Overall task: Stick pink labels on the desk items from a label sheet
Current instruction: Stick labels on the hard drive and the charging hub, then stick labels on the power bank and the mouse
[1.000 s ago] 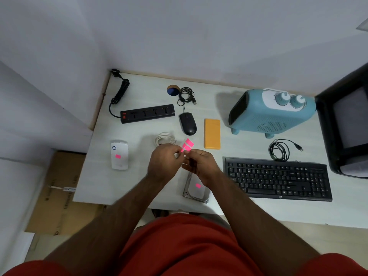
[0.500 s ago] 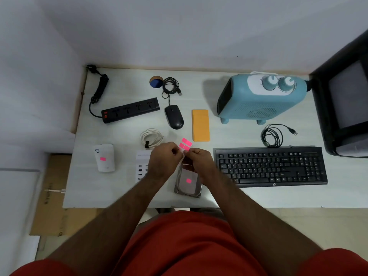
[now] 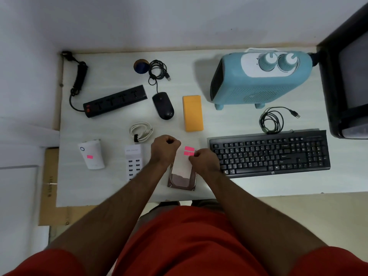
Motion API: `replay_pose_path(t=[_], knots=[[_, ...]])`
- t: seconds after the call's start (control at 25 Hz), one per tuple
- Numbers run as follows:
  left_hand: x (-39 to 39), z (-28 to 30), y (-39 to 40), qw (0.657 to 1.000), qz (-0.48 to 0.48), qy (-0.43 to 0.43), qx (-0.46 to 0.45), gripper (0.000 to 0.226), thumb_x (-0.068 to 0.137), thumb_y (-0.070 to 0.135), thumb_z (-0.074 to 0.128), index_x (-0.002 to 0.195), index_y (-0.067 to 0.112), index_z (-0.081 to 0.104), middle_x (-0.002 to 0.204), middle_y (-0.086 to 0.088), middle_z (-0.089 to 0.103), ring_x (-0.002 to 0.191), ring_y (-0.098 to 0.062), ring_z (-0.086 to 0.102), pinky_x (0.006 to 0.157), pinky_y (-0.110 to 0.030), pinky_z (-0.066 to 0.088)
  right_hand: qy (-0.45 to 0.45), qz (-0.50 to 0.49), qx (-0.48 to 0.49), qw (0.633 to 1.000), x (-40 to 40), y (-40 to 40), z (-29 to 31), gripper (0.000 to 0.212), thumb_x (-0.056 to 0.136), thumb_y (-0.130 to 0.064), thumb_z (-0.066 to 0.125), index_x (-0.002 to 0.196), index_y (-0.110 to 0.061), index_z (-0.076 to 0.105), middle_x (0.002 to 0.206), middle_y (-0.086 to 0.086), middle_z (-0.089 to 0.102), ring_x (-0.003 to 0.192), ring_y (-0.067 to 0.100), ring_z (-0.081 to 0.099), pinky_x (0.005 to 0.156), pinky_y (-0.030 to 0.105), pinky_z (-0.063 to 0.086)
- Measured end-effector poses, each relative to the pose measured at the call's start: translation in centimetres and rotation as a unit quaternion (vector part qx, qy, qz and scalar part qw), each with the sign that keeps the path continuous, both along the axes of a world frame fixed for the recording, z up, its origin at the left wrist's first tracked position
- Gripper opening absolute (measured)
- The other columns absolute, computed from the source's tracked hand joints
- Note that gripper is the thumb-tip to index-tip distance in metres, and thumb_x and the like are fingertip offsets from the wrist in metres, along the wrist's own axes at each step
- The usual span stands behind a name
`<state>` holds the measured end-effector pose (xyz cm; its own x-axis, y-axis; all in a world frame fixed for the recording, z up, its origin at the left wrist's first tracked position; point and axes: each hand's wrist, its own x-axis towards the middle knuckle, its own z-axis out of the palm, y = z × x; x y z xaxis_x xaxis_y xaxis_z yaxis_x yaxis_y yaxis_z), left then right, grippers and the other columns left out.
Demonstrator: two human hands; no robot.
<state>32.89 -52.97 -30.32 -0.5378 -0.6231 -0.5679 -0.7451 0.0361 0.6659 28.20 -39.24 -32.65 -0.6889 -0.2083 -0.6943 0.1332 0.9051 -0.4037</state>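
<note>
The right hand (image 3: 205,161) pinches the label sheet (image 3: 184,161) at its edge beside the 2 pink labels (image 3: 188,151) left near its top, holding it flat and face up over the hard drive (image 3: 182,181), probably so the other hand can get at a label without the sheet curling. The left hand (image 3: 164,149) is closed into a loose fist just left of the sheet; its fingertips are curled under, so I cannot tell whether it holds a peeled label or nothing. The sheet hides most of the drive, so whether that item carries a label cannot be seen here. The white device (image 3: 91,154) at the left already wears 1 pink label (image 3: 89,156) on its top face. The USB hub (image 3: 133,162) lies just beside the left wrist and shows no pink on the part in view, so it looks a likely next target. The mouse (image 3: 163,105), power strip (image 3: 115,101), orange block (image 3: 192,113), keyboard (image 3: 268,153) and heater (image 3: 258,78) lie spread apart on the desk (image 3: 111,188) with their tops showing and no labels visible, so most of the task seems left.
</note>
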Motion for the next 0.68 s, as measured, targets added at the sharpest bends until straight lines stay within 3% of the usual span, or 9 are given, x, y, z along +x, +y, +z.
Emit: replay_pose_path(t=[0.16,0.32,0.48,0.6,0.68], knots=[[-2.1,0.0,0.9,1.0,-0.019,-0.005,-0.011,0.011,0.081,0.019,0.067,0.084,0.011,0.073,0.085,-0.002,0.072,0.086,-0.02,0.066,0.078,-0.031,0.053,0.013,0.006,0.042,0.999,-1.2,1.0,0.2,0.025,0.08,-0.038,0.067,0.087,-0.014,0.072,0.086,0.005,0.074,0.081,0.026,0.069,0.065,0.028,0.051],[-4.7,0.2,0.7,0.999,-0.011,-0.003,-0.035,0.015,0.083,0.023,0.067,0.084,0.01,0.073,0.084,-0.004,0.073,0.084,-0.022,0.067,0.077,-0.032,0.053,0.088,-0.049,-0.042,0.994,-4.1,-0.2,0.7,0.023,0.082,-0.034,0.067,0.097,-0.016,0.068,0.093,0.005,0.072,0.088,0.025,0.068,0.069,0.029,0.047],[-7.7,0.3,-0.7,0.997,0.028,-0.006,-0.075,0.017,0.084,0.025,0.066,0.085,0.009,0.073,0.081,-0.001,0.069,0.078,-0.017,0.063,0.067,-0.025,0.042,0.158,-0.013,-0.083,0.984,-8.1,-3.9,-0.8,0.059,0.086,-0.037,0.069,0.136,-0.013,0.05,0.132,0.016,0.053,0.118,0.035,0.053,0.094,0.045,0.047],[-9.2,0.0,-2.1,0.994,0.069,-0.01,-0.082,0.018,0.083,0.026,0.067,0.087,0.009,0.074,0.085,0.0,0.07,0.08,-0.016,0.062,0.069,-0.026,0.045,0.156,0.061,-0.004,0.986,-10.0,-6.5,-2.3,0.083,0.084,-0.048,0.07,0.149,-0.012,0.031,0.14,0.02,0.041,0.124,0.04,0.045,0.096,0.049,0.046],[-9.6,0.0,-2.9,0.993,0.095,-0.007,-0.072,0.018,0.082,0.026,0.068,0.085,0.009,0.073,0.086,-0.003,0.072,0.082,-0.019,0.065,0.074,-0.03,0.051,0.145,0.052,0.012,0.988,-10.4,-7.5,-2.6,0.096,0.079,-0.049,0.074,0.152,-0.016,0.022,0.139,0.021,0.04,0.122,0.041,0.045,0.094,0.05,0.046]])
